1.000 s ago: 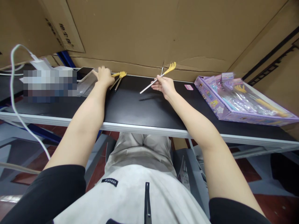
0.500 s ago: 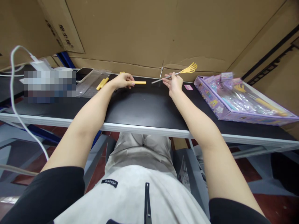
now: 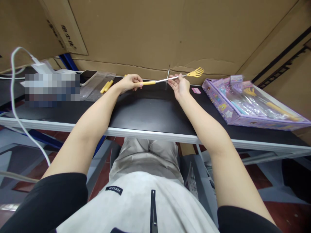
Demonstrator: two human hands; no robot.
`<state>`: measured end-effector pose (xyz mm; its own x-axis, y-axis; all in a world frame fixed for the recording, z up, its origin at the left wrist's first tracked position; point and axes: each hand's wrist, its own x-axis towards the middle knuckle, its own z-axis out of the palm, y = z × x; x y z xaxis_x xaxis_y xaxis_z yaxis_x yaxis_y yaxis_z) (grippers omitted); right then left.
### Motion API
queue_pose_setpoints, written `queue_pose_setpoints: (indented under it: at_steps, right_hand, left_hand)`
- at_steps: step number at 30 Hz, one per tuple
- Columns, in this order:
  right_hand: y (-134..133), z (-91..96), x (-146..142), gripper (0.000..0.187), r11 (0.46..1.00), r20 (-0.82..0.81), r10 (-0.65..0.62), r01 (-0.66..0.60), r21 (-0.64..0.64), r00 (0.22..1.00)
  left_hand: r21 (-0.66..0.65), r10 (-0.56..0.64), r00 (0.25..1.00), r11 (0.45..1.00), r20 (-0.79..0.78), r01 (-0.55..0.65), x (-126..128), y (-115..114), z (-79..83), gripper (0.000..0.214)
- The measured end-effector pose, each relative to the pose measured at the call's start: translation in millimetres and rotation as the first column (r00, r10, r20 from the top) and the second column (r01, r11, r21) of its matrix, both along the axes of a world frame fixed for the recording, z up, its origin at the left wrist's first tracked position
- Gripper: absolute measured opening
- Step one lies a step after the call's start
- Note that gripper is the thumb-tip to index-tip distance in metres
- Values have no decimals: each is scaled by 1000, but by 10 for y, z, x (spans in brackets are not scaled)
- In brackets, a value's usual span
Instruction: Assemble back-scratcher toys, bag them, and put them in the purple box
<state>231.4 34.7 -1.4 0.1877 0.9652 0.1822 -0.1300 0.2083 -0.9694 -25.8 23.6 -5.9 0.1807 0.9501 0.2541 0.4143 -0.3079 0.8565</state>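
My left hand (image 3: 131, 83) is closed on a yellow tubular handle (image 3: 148, 83), which points right. My right hand (image 3: 179, 85) pinches the silver rod of a back scratcher (image 3: 195, 72) between thumb and fingers; its yellow claw-shaped head sticks out to the right. The rod's left end meets the open end of the handle, so the two lie in one line above the black table. How deep the rod sits in the handle cannot be seen. Behind my left hand a bit of another yellow claw head (image 3: 125, 75) shows, mostly hidden.
Two yellow handles (image 3: 106, 86) lie by clear plastic bags (image 3: 91, 89) on the left, near a phone (image 3: 87, 77) and a white cable (image 3: 14, 90). On the right are a pink card (image 3: 196, 91) and a purple display box (image 3: 225, 116) of bagged back scratchers. Cardboard (image 3: 145, 32) walls the back.
The handle in my left hand and the rod in my right hand were apart; now their ends meet. The rod has tilted into line and its claw head moved slightly left.
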Motion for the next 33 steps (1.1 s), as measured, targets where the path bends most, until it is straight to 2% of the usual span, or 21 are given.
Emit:
queue_pose_setpoints:
  at_steps: [5, 15, 17, 20, 22, 28, 31, 33]
  right_hand:
    - [-58, 53, -28, 41, 999, -27, 19, -18, 33, 999]
    - [-62, 70, 3, 41, 990, 67, 51, -59, 126, 996]
    - [-92, 67, -23, 38, 993, 22, 46, -48, 106, 999]
    - [-165, 57, -79, 31, 999, -134, 41, -39, 15, 990]
    - [-204, 43, -106, 31, 999, -169, 37, -41, -22, 985]
    - [-242, -3, -126, 42, 998, 113, 37, -41, 38, 993]
    - [-276, -25, -157, 47, 998, 138, 51, -55, 27, 989]
    - [-303, -44, -190, 48, 997, 89, 73, -75, 20, 993]
  left_hand:
    - [34, -3, 996, 999, 93, 0, 103, -34, 38, 34]
    - [147, 47, 994, 987, 102, -62, 219, -101, 70, 42]
    - [148, 40, 994, 987, 100, -54, 227, -92, 50, 44]
    - [147, 14, 995, 989, 97, -28, 259, -99, 15, 46]
    - [147, -2, 995, 989, 102, -13, 293, -117, 1, 46]
    - [160, 4, 992, 987, 127, -24, 412, -157, -19, 44]
    - [152, -7, 986, 988, 169, -19, 454, -145, -51, 42]
    - [142, -20, 977, 990, 213, -10, 481, -135, -75, 41]
